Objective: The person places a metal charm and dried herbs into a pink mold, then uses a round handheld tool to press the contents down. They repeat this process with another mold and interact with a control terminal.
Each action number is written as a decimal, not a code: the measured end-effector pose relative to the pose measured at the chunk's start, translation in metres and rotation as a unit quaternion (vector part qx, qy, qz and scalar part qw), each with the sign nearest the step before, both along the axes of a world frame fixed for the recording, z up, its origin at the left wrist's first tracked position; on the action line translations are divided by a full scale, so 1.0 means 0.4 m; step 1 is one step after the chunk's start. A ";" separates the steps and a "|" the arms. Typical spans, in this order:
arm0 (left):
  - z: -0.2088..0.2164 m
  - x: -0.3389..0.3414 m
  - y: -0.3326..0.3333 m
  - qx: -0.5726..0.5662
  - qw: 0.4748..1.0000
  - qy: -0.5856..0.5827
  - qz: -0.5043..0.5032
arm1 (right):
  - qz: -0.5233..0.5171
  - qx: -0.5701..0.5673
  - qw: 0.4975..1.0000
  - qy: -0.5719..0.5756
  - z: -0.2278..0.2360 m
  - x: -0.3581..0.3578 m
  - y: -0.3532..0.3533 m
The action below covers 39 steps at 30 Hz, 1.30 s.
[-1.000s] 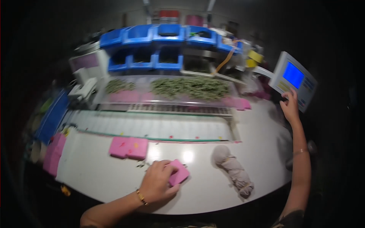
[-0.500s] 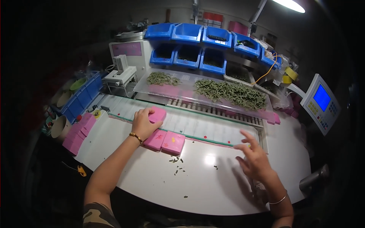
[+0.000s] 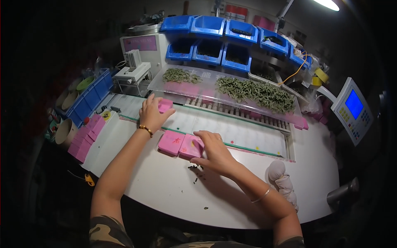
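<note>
My left hand (image 3: 151, 113) is closed on a small pink block (image 3: 165, 106), over the left part of a long white track (image 3: 215, 130) with green edging. Two more pink blocks, a left one (image 3: 171, 142) and a right one (image 3: 191, 145), lie side by side at the track's near edge, with hand-drawn marks on top. My right hand (image 3: 219, 153) reaches round the right end of the right block. Its fingers and thumb are apart, at the block's far and near sides; whether they touch it is unclear. Small dark green bits (image 3: 197, 175) lie just in front.
Behind the track, a clear tray (image 3: 206, 84) carries curled green dried pieces. Blue bins (image 3: 206, 25) stand above it. Pink blocks (image 3: 86, 138) and a blue crate (image 3: 91, 97) are at left. A display panel (image 3: 353, 108) and a white wrapped bundle (image 3: 283, 182) are at right.
My left hand has carried its pink block farther away and slightly left. My right hand has come in from the right to the right-hand block. The view has shifted slightly.
</note>
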<state>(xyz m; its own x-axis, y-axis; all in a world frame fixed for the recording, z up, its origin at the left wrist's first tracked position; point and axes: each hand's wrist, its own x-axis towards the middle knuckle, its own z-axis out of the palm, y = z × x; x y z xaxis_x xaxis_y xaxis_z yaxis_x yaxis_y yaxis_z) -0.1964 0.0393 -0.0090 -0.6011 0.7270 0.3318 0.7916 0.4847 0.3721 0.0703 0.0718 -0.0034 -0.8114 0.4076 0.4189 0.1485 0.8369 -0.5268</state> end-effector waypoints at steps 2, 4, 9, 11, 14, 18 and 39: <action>-0.012 0.031 -0.018 0.150 0.987 0.012 -0.062 | -0.020 -0.043 0.997 -0.059 -0.009 -0.029 -0.001; -0.003 0.087 -0.044 0.187 0.974 -0.008 -0.131 | -0.028 -0.043 0.998 -0.048 -0.013 -0.027 0.004; 0.057 0.262 -0.140 0.203 0.917 -0.179 -0.292 | -0.026 0.111 0.993 0.033 0.034 0.073 -0.026; 0.052 0.310 -0.168 0.175 0.870 -0.276 -0.370 | -0.045 0.208 0.976 0.054 0.081 0.132 -0.065; 0.069 0.380 -0.191 0.093 0.792 -0.400 -0.452 | -0.059 0.301 0.951 0.042 0.096 0.229 -0.105; 0.060 0.461 -0.225 0.089 0.815 -0.336 -0.463 | -0.075 0.265 0.961 0.009 0.113 0.323 -0.158; -0.037 0.536 -0.234 0.038 0.808 -0.284 -0.516 | -0.141 0.202 0.963 -0.108 0.063 0.345 -0.226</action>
